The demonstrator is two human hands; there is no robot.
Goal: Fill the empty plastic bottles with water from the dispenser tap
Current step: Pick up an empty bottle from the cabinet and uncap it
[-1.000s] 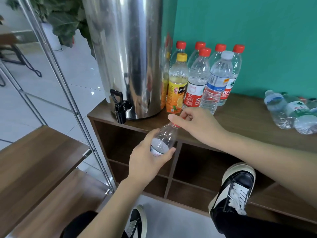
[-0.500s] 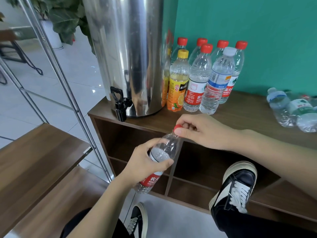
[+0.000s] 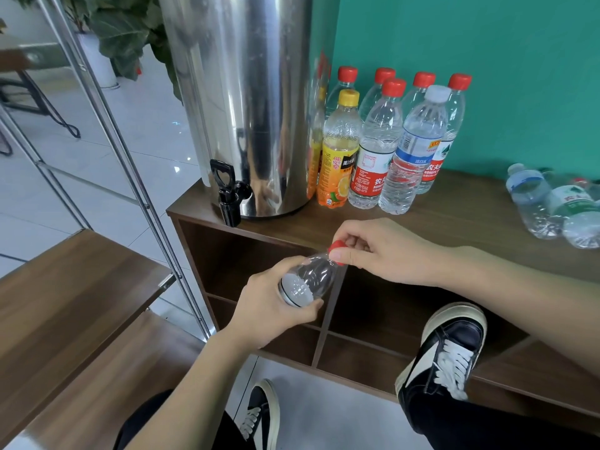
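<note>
Head view: I am gripping the bottle (image 3: pixel 308 280) in my left hand (image 3: pixel 272 306), neck pointing to two o'clock, my right hand (image 3: pixel 383 251) pinching its red cap (image 3: pixel 337 246).

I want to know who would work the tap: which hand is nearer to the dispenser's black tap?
Left. The left hand, gripping the bottle, sits below and just right of the tap. The right hand, pinching the red cap, is farther right.
</note>
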